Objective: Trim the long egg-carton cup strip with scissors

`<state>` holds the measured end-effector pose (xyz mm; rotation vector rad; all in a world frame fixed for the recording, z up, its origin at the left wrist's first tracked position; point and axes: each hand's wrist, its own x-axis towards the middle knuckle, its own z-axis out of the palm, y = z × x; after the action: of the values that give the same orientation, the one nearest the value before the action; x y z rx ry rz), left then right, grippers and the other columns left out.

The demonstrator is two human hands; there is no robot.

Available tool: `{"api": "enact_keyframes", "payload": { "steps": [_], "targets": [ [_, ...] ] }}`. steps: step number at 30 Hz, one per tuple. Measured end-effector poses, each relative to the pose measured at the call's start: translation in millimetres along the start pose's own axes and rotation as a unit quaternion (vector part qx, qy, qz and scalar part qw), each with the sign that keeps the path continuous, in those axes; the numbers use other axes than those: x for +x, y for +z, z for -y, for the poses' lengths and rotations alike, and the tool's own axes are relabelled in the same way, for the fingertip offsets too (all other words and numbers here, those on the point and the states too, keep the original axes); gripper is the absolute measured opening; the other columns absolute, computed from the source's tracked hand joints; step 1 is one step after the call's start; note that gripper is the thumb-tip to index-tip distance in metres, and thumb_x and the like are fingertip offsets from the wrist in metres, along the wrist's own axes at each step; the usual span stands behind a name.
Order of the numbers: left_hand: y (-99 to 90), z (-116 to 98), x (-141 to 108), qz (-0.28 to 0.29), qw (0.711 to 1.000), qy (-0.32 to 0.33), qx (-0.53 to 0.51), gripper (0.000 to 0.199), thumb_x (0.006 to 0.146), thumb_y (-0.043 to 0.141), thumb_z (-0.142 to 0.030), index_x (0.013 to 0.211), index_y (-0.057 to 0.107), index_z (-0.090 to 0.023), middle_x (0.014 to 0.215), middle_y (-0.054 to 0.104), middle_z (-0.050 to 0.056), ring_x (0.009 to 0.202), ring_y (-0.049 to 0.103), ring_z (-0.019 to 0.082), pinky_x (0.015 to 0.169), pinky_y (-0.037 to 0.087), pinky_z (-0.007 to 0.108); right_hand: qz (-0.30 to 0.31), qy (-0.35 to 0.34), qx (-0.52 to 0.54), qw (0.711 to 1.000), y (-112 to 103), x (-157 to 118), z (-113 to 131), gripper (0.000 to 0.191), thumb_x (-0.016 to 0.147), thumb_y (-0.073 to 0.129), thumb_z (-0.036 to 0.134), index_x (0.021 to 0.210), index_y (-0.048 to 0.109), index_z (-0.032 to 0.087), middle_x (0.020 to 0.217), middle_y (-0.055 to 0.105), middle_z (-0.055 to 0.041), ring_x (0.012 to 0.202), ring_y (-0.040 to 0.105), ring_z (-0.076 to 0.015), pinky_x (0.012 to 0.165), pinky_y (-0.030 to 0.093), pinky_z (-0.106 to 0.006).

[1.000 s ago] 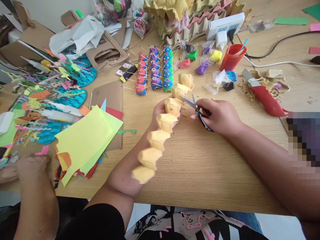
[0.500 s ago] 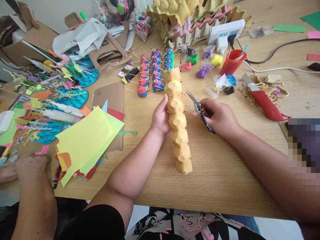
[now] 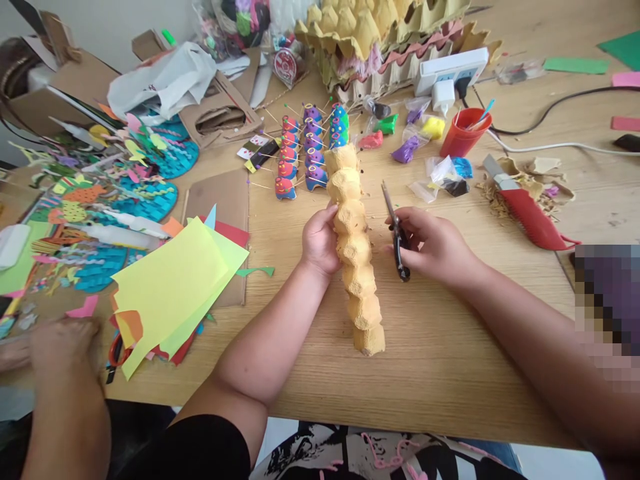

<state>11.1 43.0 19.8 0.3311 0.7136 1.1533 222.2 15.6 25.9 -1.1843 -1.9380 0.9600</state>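
Observation:
A long yellow egg carton strip (image 3: 357, 267), one row of bumpy cups, is gripped along its left side by my left hand (image 3: 321, 241). The fingers behind it are hidden. To its right, my right hand (image 3: 440, 247) holds a pair of dark-handled scissors (image 3: 399, 243), blades pointing away and apart from the strip. Beyond the strip's far end stand several painted caterpillars: a red and blue one (image 3: 287, 160), a purple one (image 3: 315, 150) and a blue-green one (image 3: 339, 123), with sticks poking out of them.
Coloured paper sheets (image 3: 175, 280) lie on cardboard at left, beside a co-worker's hand (image 3: 63, 347). Stacked egg trays (image 3: 360, 30) and a white power strip (image 3: 453, 70) are at the back. A red cup (image 3: 463, 133), clay packets (image 3: 406, 148) and a red-handled cutter (image 3: 535, 217) stand to the right.
The scissors have turned in my right hand, so their blades now point more straight away from me. My left hand keeps its hold on the egg carton strip.

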Motion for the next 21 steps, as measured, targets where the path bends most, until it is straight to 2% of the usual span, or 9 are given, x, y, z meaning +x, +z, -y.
{"api": "enact_keyframes", "payload": {
  "steps": [4, 10, 13, 16, 21],
  "targets": [
    [-3.5, -0.7, 0.7, 0.011, 1.000, 0.007, -0.010, 0.020, 0.091, 0.054, -0.031, 0.089, 0.071, -0.022, 0.077, 0.074, 0.003, 0.061, 0.070, 0.020, 0.062, 0.057, 0.033, 0.007, -0.018, -0.048, 0.999, -2.3, -2.9, 4.2, 0.043, 0.088, 0.067, 0.047, 0.118, 0.068, 0.017, 0.073, 0.066, 0.0000, 0.060, 0.054, -0.0148, 0.061, 0.041, -0.029],
    [-6.6, -0.2, 1.3, 0.035, 0.999, 0.007, -0.038, 0.010, 0.087, 0.057, -0.027, 0.086, 0.065, -0.022, 0.076, 0.071, 0.003, 0.062, 0.070, 0.019, 0.059, 0.055, 0.029, -0.038, 0.038, -0.222, 0.974, -8.6, -0.9, 7.4, 0.031, 0.088, 0.060, 0.039, 0.109, 0.075, 0.021, 0.069, 0.070, -0.0015, 0.058, 0.056, -0.0172, 0.059, 0.033, -0.030],
    [-7.5, 0.1, 1.1, 0.049, 0.998, 0.013, -0.038, 0.012, 0.087, 0.055, -0.026, 0.088, 0.066, -0.022, 0.078, 0.073, 0.005, 0.063, 0.071, 0.020, 0.057, 0.056, 0.030, -0.018, 0.025, -0.275, 0.961, -9.3, -0.3, 7.0, 0.036, 0.087, 0.059, 0.041, 0.113, 0.075, 0.023, 0.071, 0.072, -0.0024, 0.061, 0.059, -0.0190, 0.059, 0.030, -0.030],
    [-7.4, 0.0, 0.5, 0.037, 0.999, 0.009, -0.029, 0.012, 0.088, 0.056, -0.028, 0.090, 0.066, -0.022, 0.076, 0.072, 0.004, 0.061, 0.070, 0.020, 0.058, 0.057, 0.031, 0.001, 0.014, -0.316, 0.949, -8.6, -0.5, 4.7, 0.041, 0.088, 0.057, 0.044, 0.119, 0.075, 0.024, 0.074, 0.074, -0.0033, 0.064, 0.061, -0.0208, 0.060, 0.029, -0.031],
    [-6.3, -0.4, 0.1, 0.019, 1.000, 0.008, -0.015, 0.015, 0.089, 0.055, -0.029, 0.093, 0.067, -0.022, 0.076, 0.073, 0.004, 0.062, 0.070, 0.019, 0.061, 0.057, 0.031, 0.004, 0.036, -0.388, 0.921, -7.7, -0.1, 4.7, 0.044, 0.091, 0.055, 0.047, 0.122, 0.073, 0.022, 0.080, 0.076, -0.0060, 0.068, 0.063, -0.0231, 0.059, 0.025, -0.032]
  ]
}}
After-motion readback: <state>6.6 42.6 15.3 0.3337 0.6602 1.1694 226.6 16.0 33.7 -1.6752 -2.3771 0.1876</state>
